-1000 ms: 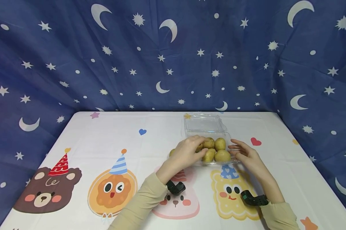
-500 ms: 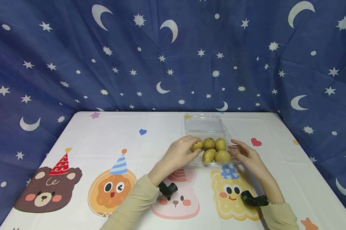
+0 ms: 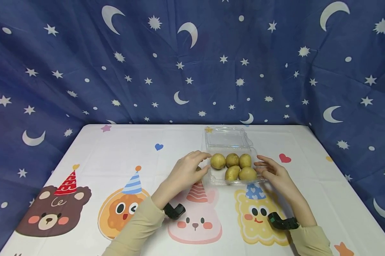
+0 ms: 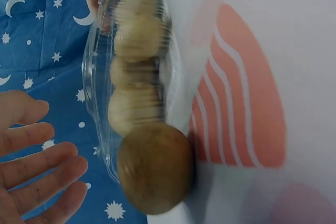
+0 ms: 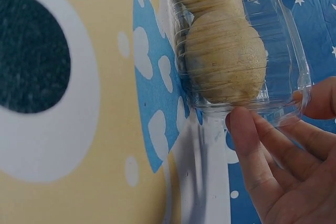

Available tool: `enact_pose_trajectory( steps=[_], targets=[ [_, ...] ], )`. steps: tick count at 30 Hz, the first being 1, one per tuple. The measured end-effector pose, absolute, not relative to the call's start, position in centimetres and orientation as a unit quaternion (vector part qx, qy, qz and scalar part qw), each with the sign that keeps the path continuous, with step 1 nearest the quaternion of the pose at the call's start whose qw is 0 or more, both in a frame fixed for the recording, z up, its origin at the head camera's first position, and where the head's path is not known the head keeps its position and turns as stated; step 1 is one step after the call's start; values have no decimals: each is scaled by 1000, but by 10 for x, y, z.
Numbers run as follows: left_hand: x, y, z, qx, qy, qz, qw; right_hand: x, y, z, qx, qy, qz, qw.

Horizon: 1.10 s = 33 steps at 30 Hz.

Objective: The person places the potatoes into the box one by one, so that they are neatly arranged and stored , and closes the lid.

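Note:
A clear plastic clamshell box [image 3: 219, 176] lies with its lid [image 3: 226, 137] folded back. Several potatoes [image 3: 232, 173] sit in it in two rows, and bare box floor shows at the front left. Just left of the box, one loose potato [image 4: 155, 169] rests on the tablecloth, mostly behind my left hand [image 3: 186, 171] in the head view. That hand is spread around it, its fingers [image 4: 58, 156] apart from the potato in the left wrist view. At the box's right end, my right hand [image 3: 277, 175] touches the wall and rim with extended fingers [image 5: 244, 129].
A white tablecloth [image 3: 122, 160] printed with cartoon figures covers the table. Behind it hangs a dark blue curtain [image 3: 131, 96] with moons and stars. Black camera straps [image 3: 174, 211] sit on both wrists.
My left hand has let go of the potato at the box's back left and moved left, out of the box, to the loose potato. The right hand stays at the box's right end.

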<state>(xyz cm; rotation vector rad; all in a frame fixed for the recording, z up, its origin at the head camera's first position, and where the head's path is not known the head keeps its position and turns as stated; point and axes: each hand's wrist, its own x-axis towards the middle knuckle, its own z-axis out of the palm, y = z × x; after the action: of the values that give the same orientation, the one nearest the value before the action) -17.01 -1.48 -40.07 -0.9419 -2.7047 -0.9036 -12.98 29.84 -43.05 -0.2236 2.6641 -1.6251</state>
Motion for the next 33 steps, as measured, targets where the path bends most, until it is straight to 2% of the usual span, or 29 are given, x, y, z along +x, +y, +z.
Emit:
enact_pose_trajectory(
  steps=[8,33],
  targets=[
    [-166,-28,-407,-300,-906,-288,76,-130,298,-430,-77,848,-524,6],
    [-163,-43,-427,-272,-904,-327,40,-129,298,-429,-79,848,-524,4]
  ],
)
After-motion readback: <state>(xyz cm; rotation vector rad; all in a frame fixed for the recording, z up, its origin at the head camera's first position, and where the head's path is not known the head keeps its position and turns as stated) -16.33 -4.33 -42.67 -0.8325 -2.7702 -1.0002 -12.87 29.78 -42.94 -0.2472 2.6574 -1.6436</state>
